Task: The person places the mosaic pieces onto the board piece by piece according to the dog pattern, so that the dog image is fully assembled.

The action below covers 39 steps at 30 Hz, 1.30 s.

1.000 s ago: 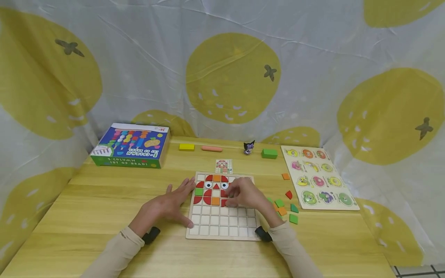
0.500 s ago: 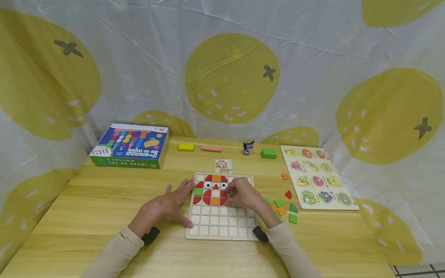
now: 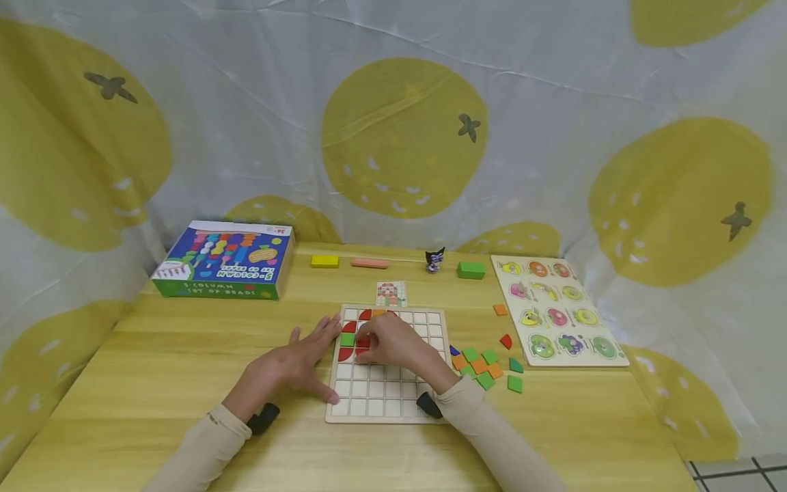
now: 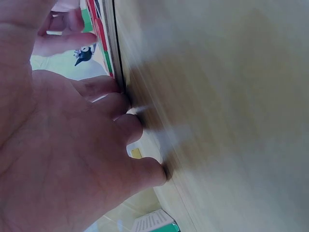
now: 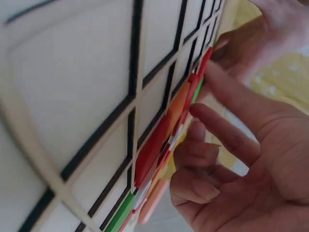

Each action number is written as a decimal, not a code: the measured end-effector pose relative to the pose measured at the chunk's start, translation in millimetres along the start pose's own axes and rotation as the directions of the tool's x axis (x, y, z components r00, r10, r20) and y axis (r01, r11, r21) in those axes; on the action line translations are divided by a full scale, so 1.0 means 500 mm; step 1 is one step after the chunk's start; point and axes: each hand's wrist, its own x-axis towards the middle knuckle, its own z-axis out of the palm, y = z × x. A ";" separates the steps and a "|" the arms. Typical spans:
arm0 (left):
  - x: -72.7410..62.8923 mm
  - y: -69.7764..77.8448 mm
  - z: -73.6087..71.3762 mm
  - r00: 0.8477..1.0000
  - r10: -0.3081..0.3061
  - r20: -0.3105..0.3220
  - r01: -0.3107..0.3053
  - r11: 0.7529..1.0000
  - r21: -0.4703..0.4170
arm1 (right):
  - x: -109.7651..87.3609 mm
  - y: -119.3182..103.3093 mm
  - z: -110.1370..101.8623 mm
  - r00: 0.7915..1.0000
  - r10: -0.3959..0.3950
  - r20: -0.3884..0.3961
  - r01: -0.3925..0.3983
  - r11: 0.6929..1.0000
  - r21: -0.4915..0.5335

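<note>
A wooden grid board (image 3: 375, 408) lies at the table's middle, with red, orange and green tiles in its upper left cells. My left hand (image 3: 295, 365) spreads along the board's left side, thumb at the lower left corner and fingertips at the upper edge. Over the upper left cells, my right hand (image 3: 393, 342) brings thumb and forefinger to either side of a red tile (image 3: 363, 352), hiding several tiles beneath it. In the right wrist view, the thumb touches the red tiles' edge and the forefinger reaches a green tile (image 5: 197, 91); the other fingers curl.
Loose tiles (image 3: 478, 367) lie right of the board, near a fruit puzzle board (image 3: 584, 335). A small pattern card (image 3: 391, 292) sits behind the grid. Along the back are a bead set box (image 3: 224, 263), yellow block (image 3: 324, 261), salmon stick (image 3: 369, 263), figurine (image 3: 434, 261) and green block (image 3: 471, 270).
My right hand has shifted left across the board, from the right-hand red tiles to those further left. My left hand stays at the board's edge. The head view has turned slightly right.
</note>
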 end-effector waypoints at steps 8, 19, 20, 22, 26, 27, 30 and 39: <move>0.002 -0.004 0.000 1.000 0.011 -0.004 -0.011 1.000 0.005 | 0.011 -0.008 0.010 0.999 0.039 -0.018 -0.039 0.999 -0.008; -0.008 0.000 0.004 0.999 -0.036 -0.008 0.035 0.999 -0.034 | -0.117 0.130 -0.106 0.978 -0.064 -0.197 0.101 0.979 0.180; -0.010 0.001 0.005 0.999 -0.041 -0.009 0.040 0.999 -0.036 | -0.143 0.157 -0.122 0.975 -0.032 -0.221 0.072 0.982 0.174; -0.013 0.002 0.004 0.999 -0.047 -0.011 0.047 0.998 -0.037 | -0.193 0.213 -0.147 0.965 0.037 -0.259 0.003 0.988 0.153; -0.016 0.003 0.003 0.999 -0.042 -0.010 0.041 0.998 -0.037 | -0.274 0.303 -0.178 0.945 0.170 -0.278 -0.137 0.981 0.136; -0.016 0.003 0.003 0.999 -0.038 -0.008 0.037 0.998 -0.040 | -0.289 0.318 -0.183 0.942 0.197 -0.273 -0.165 0.977 0.136; -0.014 0.004 0.003 1.000 -0.029 -0.003 0.029 0.999 -0.040 | -0.321 0.344 -0.192 0.930 0.272 -0.249 -0.243 0.960 0.140; -0.006 0.007 0.002 1.000 -0.021 -0.001 0.021 0.999 -0.027 | -0.342 0.354 -0.193 0.913 0.343 -0.219 -0.318 0.937 0.142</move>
